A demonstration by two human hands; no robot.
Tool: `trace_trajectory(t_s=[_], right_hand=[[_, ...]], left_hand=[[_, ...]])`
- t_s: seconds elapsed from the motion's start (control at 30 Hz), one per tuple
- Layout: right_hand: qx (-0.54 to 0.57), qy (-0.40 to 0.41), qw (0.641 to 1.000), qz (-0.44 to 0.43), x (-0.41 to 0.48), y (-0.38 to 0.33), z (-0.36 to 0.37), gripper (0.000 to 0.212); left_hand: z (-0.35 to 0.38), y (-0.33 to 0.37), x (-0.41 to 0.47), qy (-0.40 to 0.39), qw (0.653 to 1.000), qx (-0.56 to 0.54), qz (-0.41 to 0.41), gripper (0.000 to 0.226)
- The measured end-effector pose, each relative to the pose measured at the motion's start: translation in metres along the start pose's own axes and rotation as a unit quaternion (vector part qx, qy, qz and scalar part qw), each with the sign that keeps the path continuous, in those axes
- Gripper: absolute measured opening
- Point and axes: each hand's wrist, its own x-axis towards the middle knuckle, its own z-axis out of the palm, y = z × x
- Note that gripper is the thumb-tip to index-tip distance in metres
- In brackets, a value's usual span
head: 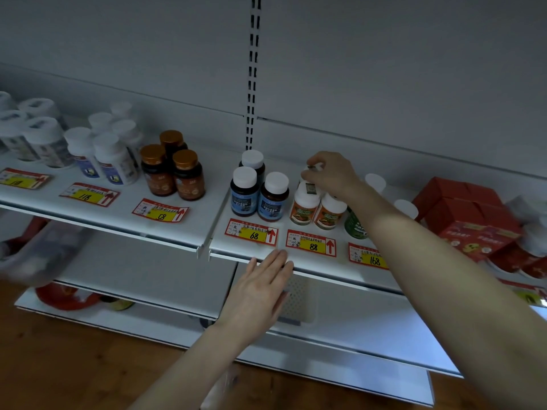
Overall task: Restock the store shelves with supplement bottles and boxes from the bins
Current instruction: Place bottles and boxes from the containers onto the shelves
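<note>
Toward shelf (313,269) back edge: gripping white-capped bottle (316,167) by its cap, right hand (331,174) fingers (310,175) curled, just behind orange-label bottles (305,210). At front edge: left hand (260,288) flat, fingers (278,261) straight, holding nothing.

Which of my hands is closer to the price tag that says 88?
Left. The left hand has its fingertips at the shelf edge just left of the 88 price tag; the right hand is further back, gripping a bottle cap behind the orange-labelled bottles.
</note>
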Motion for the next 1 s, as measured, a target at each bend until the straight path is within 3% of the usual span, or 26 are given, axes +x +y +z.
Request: trace_trajectory(t_s=[0.17,0.3,0.47,0.67,1.0], right_hand=[[0.0,0.024,0.999,-0.023,-0.008,0.003,0.0,0.044],[0.037,0.073,0.995,-0.059,-0.018,0.0,-0.003,0.044],[0.079,0.095,0.986,-0.112,-0.028,-0.025,-0.003,0.039],[0.108,0.061,0.974,-0.189,-0.035,-0.093,0.032,0.035],[0.12,-0.03,0.94,-0.318,-0.06,-0.25,0.164,0.027]], left_hand=[[-0.001,0.001,0.001,-0.003,1.0,-0.003,-0.003,0.054],[-0.008,0.003,0.003,0.012,1.0,-0.01,-0.003,0.04],[-0.033,0.003,0.004,0.013,0.999,-0.016,-0.025,0.045],[-0.075,-0.026,-0.017,0.035,0.997,0.022,-0.064,0.043],[-0.157,-0.133,-0.128,0.048,0.972,0.116,-0.199,0.044]])
